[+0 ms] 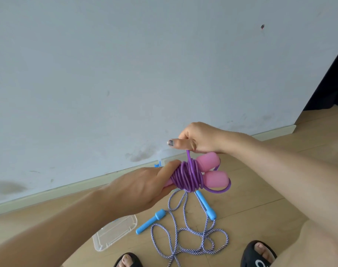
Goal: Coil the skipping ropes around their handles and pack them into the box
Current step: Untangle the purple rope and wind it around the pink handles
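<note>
Where the floor lies nearest us, we see our two feet in black open-toed slippers [258, 253], and just beyond them a loose striped blue-and-white braided skipping rope [191, 236] sprawls in loops on the pale wooden floor [260, 199]. Its two bright blue plastic handles [149, 221] lie apart, one to the left and one to the right of the tangle. To the left of that rope sits a clear plastic box [114, 234], partly hidden behind our left forearm.

Higher up, held in the air over the striped rope, is the purple plastic skipping rope [187, 177], wound in many turns round the middle of its two pink foam handles [212, 170]. Our left hand [143, 185] grasps the left ends of those handles, fingers curled about them, touching the coil. Our right hand [199, 139] is just above the coil, pinching the free purple strand that rises from it. One loop hangs off to the right below the handles.

Farthest off stands a scuffed pale grey wall [125, 74] with a light skirting board.
</note>
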A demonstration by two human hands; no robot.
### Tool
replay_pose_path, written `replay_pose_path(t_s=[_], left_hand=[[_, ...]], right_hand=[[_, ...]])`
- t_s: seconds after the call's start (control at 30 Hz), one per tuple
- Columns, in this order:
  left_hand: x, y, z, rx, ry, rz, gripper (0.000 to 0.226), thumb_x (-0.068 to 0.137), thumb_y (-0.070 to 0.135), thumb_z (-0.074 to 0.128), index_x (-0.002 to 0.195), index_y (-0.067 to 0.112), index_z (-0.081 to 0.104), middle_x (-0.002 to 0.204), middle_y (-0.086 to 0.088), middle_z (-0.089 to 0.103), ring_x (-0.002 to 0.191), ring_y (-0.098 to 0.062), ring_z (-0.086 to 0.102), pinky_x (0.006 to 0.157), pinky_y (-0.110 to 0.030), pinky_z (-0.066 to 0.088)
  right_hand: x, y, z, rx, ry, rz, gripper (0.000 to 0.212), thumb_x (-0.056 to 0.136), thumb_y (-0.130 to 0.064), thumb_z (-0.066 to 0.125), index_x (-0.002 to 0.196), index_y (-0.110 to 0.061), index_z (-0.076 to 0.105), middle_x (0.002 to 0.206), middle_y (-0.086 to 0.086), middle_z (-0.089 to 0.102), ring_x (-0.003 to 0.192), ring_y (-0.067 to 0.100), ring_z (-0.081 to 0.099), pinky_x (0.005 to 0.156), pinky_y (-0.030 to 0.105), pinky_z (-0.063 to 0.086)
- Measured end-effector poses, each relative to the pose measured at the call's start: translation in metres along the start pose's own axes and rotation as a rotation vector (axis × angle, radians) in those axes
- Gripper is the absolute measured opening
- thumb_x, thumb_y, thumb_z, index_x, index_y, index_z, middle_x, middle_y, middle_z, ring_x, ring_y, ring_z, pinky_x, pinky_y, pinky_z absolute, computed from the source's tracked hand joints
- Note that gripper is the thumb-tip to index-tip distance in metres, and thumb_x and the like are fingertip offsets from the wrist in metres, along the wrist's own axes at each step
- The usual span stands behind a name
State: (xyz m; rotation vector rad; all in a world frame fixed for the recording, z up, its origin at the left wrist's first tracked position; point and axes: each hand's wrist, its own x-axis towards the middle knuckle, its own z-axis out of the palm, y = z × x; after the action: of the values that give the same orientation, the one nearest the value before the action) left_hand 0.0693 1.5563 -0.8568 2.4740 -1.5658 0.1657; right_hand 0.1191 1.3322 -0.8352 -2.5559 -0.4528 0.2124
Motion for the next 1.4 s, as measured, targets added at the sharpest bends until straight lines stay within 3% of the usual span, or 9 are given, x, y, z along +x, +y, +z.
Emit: replay_pose_path(t_s=[0.2, 0.33, 0.53, 0.67, 0.8, 0.93, 1.1, 1.23, 1.4], left_hand=[[0.006, -0.014, -0.006, -0.251, 0.206, -0.216, 0.041, 0.101, 0.043, 0.041, 0.137, 0.025, 0.036, 0.086, 0.003, 0.065, 0.066, -0.018, 0.055, 0.061, -0.033, 0.047], [0.011, -0.030, -0.004, -0.291, 0.267, -0.400, 0.026, 0.101, 0.030, 0.050, 0.125, 0.024, 0.044, 0.068, 0.008, 0.054, 0.060, -0.017, 0.046, 0.058, -0.029, 0.041], [0.021, -0.033, 0.004, -0.339, 0.227, -0.535, 0.018, 0.101, 0.028, 0.049, 0.117, 0.022, 0.044, 0.067, 0.004, 0.054, 0.061, -0.015, 0.049, 0.058, -0.026, 0.041], [0.026, -0.027, 0.007, -0.174, 0.221, -0.506, 0.026, 0.103, 0.035, 0.041, 0.124, 0.020, 0.036, 0.061, 0.001, 0.050, 0.051, -0.019, 0.047, 0.052, -0.037, 0.042], [0.033, -0.017, 0.008, 0.085, 0.199, -0.499, 0.030, 0.104, 0.034, 0.036, 0.127, 0.016, 0.030, 0.060, 0.008, 0.040, 0.046, -0.018, 0.042, 0.047, -0.042, 0.045], [0.037, -0.007, 0.009, 0.082, 0.256, -0.530, 0.029, 0.103, 0.032, 0.036, 0.124, 0.013, 0.032, 0.058, 0.011, 0.034, 0.043, -0.011, 0.033, 0.043, -0.035, 0.037], [0.031, -0.001, 0.002, -0.105, 0.280, -0.541, 0.040, 0.097, 0.038, 0.049, 0.126, 0.022, 0.028, 0.078, 0.007, 0.057, 0.061, -0.015, 0.054, 0.059, -0.037, 0.049], [0.034, 0.001, -0.016, -0.570, 0.230, -0.749, 0.050, 0.084, 0.056, 0.064, 0.116, 0.029, 0.037, 0.090, 0.008, 0.066, 0.073, -0.005, 0.063, 0.071, -0.032, 0.054], [0.037, -0.005, -0.021, -0.961, 0.326, -0.771, 0.036, 0.084, 0.023, 0.077, 0.111, 0.020, 0.053, 0.092, -0.009, 0.070, 0.068, -0.020, 0.070, 0.070, -0.046, 0.061]], right_hand=[[-0.015, 0.027, 0.002, 0.559, -0.103, 0.293, 0.039, 0.097, -0.004, 0.053, 0.069, -0.029, 0.044, 0.061, -0.013, 0.045, 0.041, 0.001, 0.041, 0.051, 0.020, 0.039], [-0.021, 0.018, 0.014, 0.902, -0.091, 0.323, 0.025, 0.095, -0.017, 0.039, 0.072, -0.015, 0.048, 0.051, -0.004, 0.028, 0.046, 0.011, 0.016, 0.039, 0.021, 0.017], [-0.027, 0.008, 0.013, 1.380, 0.001, 0.419, 0.016, 0.091, -0.005, 0.042, 0.102, -0.005, 0.055, 0.075, 0.007, 0.056, 0.043, 0.007, 0.023, 0.039, 0.019, 0.019], [-0.034, -0.005, 0.002, 1.315, -0.020, 0.369, 0.007, 0.085, -0.017, 0.056, 0.091, -0.016, 0.052, 0.084, 0.008, 0.055, 0.046, 0.009, 0.018, 0.044, 0.021, 0.014], [-0.034, -0.016, -0.001, 1.281, 0.093, 0.474, 0.037, 0.082, -0.058, 0.070, 0.086, -0.023, 0.059, 0.088, 0.007, 0.063, 0.044, 0.008, 0.017, 0.041, 0.018, 0.015], [-0.030, -0.021, 0.008, 1.227, 0.254, 0.481, 0.034, 0.091, -0.054, 0.061, 0.089, -0.020, 0.058, 0.091, 0.005, 0.068, 0.041, 0.008, 0.020, 0.035, 0.019, 0.020], [-0.026, -0.022, 0.009, 1.197, 0.293, 0.376, 0.031, 0.095, -0.048, 0.058, 0.095, -0.017, 0.057, 0.090, 0.005, 0.066, 0.041, 0.008, 0.021, 0.035, 0.020, 0.021], [-0.024, -0.026, 0.015, 1.045, 0.279, 0.301, 0.033, 0.091, -0.052, 0.060, 0.096, -0.020, 0.060, 0.085, 0.011, 0.049, 0.043, 0.009, 0.023, 0.038, 0.022, 0.023], [-0.019, -0.039, 0.025, 0.963, 0.248, 0.291, 0.047, 0.089, -0.058, 0.060, 0.096, -0.012, 0.060, 0.084, 0.008, 0.044, 0.045, 0.011, 0.024, 0.040, 0.023, 0.024]])
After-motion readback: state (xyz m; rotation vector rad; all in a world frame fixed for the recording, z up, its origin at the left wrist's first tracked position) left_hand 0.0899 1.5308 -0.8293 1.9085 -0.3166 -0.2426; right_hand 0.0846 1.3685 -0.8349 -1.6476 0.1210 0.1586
